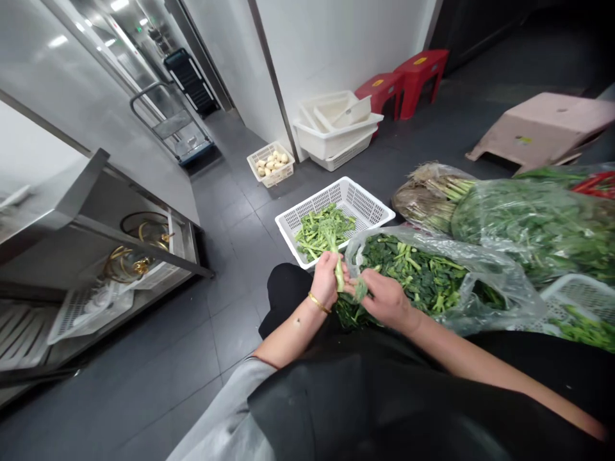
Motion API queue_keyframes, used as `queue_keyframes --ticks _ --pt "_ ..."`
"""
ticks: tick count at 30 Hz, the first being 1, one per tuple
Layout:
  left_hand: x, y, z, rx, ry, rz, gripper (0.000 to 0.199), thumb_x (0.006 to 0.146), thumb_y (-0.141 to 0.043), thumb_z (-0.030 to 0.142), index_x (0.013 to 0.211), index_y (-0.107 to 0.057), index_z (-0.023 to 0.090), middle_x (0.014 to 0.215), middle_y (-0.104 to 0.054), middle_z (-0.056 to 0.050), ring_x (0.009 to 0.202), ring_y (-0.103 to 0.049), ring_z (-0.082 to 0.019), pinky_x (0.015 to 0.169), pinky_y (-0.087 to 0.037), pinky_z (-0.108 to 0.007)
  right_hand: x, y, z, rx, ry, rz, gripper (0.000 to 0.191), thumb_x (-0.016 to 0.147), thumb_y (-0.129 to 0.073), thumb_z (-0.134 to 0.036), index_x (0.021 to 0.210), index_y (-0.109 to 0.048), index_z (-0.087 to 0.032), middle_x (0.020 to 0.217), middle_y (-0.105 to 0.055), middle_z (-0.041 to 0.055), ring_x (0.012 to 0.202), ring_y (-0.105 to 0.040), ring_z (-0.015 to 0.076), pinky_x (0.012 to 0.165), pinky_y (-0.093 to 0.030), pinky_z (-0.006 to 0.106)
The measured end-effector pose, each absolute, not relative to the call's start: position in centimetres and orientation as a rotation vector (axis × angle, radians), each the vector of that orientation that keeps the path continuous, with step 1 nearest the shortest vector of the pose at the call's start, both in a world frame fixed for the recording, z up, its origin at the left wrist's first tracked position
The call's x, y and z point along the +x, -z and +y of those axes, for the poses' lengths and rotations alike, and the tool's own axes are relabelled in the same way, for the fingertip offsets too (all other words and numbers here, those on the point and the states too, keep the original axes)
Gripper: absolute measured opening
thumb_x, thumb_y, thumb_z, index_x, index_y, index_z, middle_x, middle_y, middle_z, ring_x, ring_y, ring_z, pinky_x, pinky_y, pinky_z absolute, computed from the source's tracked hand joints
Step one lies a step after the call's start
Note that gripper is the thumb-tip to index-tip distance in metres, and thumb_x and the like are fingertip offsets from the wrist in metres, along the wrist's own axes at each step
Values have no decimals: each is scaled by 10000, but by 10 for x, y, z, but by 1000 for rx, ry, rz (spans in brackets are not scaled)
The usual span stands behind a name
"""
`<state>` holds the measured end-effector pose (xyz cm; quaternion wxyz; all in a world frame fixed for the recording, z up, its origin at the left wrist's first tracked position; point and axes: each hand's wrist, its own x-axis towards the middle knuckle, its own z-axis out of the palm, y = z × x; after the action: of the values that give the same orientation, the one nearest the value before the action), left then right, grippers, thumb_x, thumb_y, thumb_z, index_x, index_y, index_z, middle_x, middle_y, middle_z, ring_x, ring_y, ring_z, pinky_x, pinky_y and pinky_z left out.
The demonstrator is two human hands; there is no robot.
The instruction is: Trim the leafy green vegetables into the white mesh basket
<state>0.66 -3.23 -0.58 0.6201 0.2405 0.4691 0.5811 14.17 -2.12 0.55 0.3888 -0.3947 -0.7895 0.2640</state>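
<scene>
My left hand [325, 278], with a gold bangle [319, 303] on its wrist, grips a pale green vegetable stem [339, 274] upright. My right hand [384, 298] pinches a leafy part near the stem's lower end. Just beneath both hands lies an open plastic bag [485, 282] heaped with dark green leafy stems [413, 275]. Beyond my hands, a white slotted basket [365, 202] holds a pile of trimmed green stems [324, 232]. Black fabric covers my lap below the hands.
Further bags of greens [533, 224] and bulbous spring onions [432, 198] lie to the right, with red chillies [593, 184] behind. Pale bulbs fill a small basket [270, 164]. White tubs [336, 128], red stools [418, 80], a tipped beige stool [542, 125] and a steel shelf [129, 240] surround the tiled floor.
</scene>
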Motion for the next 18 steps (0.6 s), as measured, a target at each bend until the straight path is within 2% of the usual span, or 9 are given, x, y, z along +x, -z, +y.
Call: queue_keyframes --ticks 5,9,12,14,18 --pt "8 9 -44 905 -1277 1204 401 674 -710 456 824 -446 194 577 -521 61 448 -537 -86 445 -411 -189 141 -20 13 -1281 -1024 -1832 344 788 -548 -510 630 -485 -210 500 -554 -15 466 -498 132 520 -392 260" --pt "5 12 -42 776 -1236 1175 395 691 -691 461 814 -426 195 574 -520 57 408 -507 -84 397 -376 -185 133 -15 10 -1269 -874 -1889 338 813 -498 -487 613 -476 -215 474 -512 -16 461 -482 134 526 -384 266" --pt "-3 9 -33 544 -1250 1072 387 720 -648 485 794 -417 183 559 -514 45 392 -481 -77 387 -372 -187 131 -7 -16 -992 -739 -2034 302 839 -453 -441 647 -509 -215 568 -566 23 539 -527 149 569 -400 269" --pt "-8 7 -31 552 -1270 1053 379 730 -639 484 808 -428 179 562 -519 43 391 -480 -76 389 -380 -189 135 -6 -25 -922 -790 -2059 294 847 -455 -435 675 -533 -211 600 -589 31 558 -547 152 586 -409 267" --pt "-3 12 -41 859 -1281 1197 379 731 -649 484 823 -414 201 573 -537 59 390 -492 -81 387 -385 -190 141 -13 0 -1229 -973 -1855 321 853 -462 -476 724 -553 -197 532 -576 -1 508 -546 151 590 -415 270"
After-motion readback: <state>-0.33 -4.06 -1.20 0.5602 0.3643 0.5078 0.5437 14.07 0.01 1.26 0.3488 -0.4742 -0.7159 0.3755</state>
